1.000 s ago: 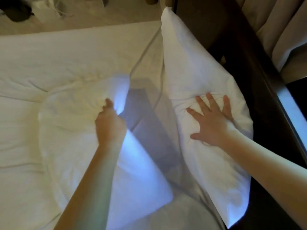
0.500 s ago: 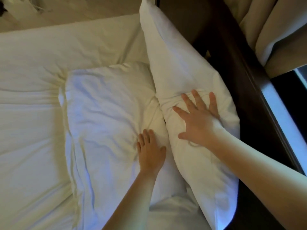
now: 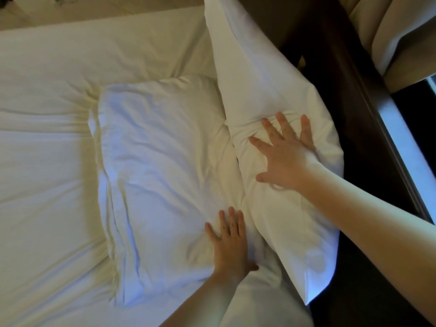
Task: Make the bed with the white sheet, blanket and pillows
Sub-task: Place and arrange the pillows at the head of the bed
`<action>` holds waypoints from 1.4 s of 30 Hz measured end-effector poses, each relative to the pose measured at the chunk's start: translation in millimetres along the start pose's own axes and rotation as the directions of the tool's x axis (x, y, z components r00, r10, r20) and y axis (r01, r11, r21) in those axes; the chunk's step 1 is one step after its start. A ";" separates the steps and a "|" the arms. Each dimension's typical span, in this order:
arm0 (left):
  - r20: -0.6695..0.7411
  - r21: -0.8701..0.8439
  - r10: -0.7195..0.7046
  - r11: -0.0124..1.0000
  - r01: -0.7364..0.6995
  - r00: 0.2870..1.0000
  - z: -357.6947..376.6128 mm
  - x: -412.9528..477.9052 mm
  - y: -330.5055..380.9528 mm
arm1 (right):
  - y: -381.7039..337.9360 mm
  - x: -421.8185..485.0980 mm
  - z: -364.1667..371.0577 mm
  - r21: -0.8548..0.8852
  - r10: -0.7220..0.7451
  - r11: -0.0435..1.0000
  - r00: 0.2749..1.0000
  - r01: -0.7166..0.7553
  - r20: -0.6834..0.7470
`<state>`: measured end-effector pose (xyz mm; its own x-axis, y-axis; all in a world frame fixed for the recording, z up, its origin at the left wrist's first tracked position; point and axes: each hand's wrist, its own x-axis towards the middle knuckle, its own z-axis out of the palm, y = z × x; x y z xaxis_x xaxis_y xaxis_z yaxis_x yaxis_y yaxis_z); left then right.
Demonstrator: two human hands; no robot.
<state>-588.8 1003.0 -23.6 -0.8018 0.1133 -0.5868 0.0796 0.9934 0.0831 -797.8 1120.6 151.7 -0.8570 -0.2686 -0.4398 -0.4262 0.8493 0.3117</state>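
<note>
As left hand [image 3: 232, 244] presses pillow [image 3: 160, 173], right hand [image 3: 285, 159] presses.

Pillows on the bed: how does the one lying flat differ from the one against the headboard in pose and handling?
The flat pillow lies on the white bedding; the leaning pillow is propped tilted against the dark headboard. The left hand presses the flat pillow near its edge; the right hand, fingers spread, presses the leaning pillow's middle, denting it. Both are white, wrinkled and appear to touch each other.
</note>
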 end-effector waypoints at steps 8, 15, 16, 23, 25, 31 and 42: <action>0.018 0.021 0.050 0.999 -0.050 0.999 11.4 -1.7 -6.7 | 0.0 2.3 3.7 -0.024 -0.001 1.000 1.000 0.001 -0.002; 0.181 -0.008 0.186 0.982 -0.187 0.966 20.1 -39.4 -22.7 | -2.8 -1.6 -0.3 -0.038 0.004 0.999 1.000 -0.005 -0.002; 0.197 -0.029 0.207 0.978 -0.205 0.958 19.7 -42.4 -26.4 | -3.0 -1.7 -0.3 -0.033 0.004 0.999 1.000 -0.005 -0.005; 0.298 -0.535 0.218 0.845 -0.027 0.929 -54.8 14.7 -64.8 | -2.3 0.7 2.5 -0.036 0.002 0.999 1.000 -0.003 -0.022; 0.124 -0.598 0.091 0.802 0.001 0.988 -83.4 45.5 -84.0 | -2.3 0.8 2.9 -0.038 -0.001 0.999 1.000 0.001 -0.024; -0.360 -0.348 -0.055 0.934 -0.079 0.931 -149.1 145.4 -111.7 | -3.2 1.2 3.4 -0.037 0.008 0.999 0.999 -0.009 -0.043; -0.193 -0.437 -0.491 0.818 0.374 0.849 -226.5 289.6 -101.5 | 0.5 0.1 0.0 0.031 -0.001 1.000 1.000 0.002 -0.025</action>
<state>-963.3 930.4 -19.4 -0.8346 -0.3954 -0.3836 -0.4932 0.8465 0.2004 -798.2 1121.0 151.8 -0.8633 -0.2810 -0.4192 -0.4187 0.8625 0.2843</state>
